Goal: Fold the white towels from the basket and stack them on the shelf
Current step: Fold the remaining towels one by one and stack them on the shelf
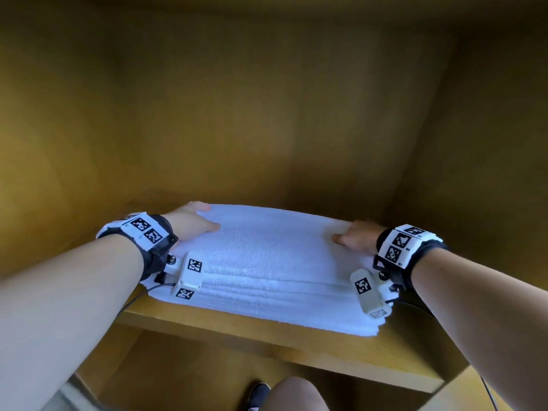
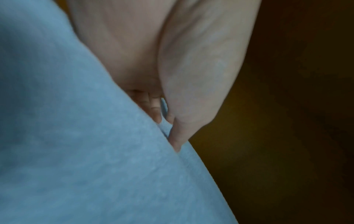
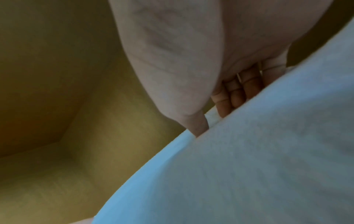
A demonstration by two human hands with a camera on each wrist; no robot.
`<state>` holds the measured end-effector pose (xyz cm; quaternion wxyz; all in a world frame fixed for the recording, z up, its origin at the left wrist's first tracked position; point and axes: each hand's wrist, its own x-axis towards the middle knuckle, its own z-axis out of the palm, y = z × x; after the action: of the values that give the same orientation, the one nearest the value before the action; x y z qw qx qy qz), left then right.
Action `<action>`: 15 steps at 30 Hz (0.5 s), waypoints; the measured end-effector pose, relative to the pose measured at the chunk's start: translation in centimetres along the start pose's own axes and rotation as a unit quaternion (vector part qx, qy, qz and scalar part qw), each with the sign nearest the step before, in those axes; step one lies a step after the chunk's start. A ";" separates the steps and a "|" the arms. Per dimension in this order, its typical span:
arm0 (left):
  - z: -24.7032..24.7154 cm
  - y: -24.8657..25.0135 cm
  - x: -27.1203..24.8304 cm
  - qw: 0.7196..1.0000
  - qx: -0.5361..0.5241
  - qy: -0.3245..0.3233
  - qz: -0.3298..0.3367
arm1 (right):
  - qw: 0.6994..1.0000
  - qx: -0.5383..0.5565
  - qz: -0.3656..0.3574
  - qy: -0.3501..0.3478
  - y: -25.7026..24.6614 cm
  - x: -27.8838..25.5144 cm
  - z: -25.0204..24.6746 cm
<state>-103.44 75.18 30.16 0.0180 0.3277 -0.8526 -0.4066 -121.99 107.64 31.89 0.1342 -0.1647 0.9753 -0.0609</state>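
Note:
A stack of folded white towels (image 1: 272,262) lies on the wooden shelf (image 1: 267,345), reaching almost to its front edge. My left hand (image 1: 192,223) holds the left end of the top towel, thumb on top and fingers tucked round its far side. My right hand (image 1: 355,238) holds the right end the same way. In the left wrist view the towel (image 2: 76,136) fills the lower left, with my left hand (image 2: 143,60) against its edge. In the right wrist view my right hand's fingers (image 3: 237,97) slip behind the towel (image 3: 249,166). No basket is in view.
Wooden side walls (image 1: 59,129) and a back wall (image 1: 267,114) enclose the shelf space above the stack. Below the shelf board is a lower compartment (image 1: 184,366). My knee (image 1: 296,396) and a dark shoe (image 1: 258,394) show at the bottom edge. Thin cables hang from both wrist cameras.

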 end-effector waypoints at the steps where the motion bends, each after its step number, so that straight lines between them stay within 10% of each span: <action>1: 0.0 0.0 -0.6 1.000 0.005 0.002 0.008 | 1.000 -0.004 -0.002 0.004 0.3 -0.2 0.0; 15: -0.5 -3.6 -12.3 0.985 -0.022 0.156 0.069 | 0.998 -0.002 -0.055 0.037 0.4 -6.6 0.4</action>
<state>-91.70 80.23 30.88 0.1858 0.3267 -0.8509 -0.3670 -115.94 110.19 33.07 0.0943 -0.2159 0.9692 -0.0725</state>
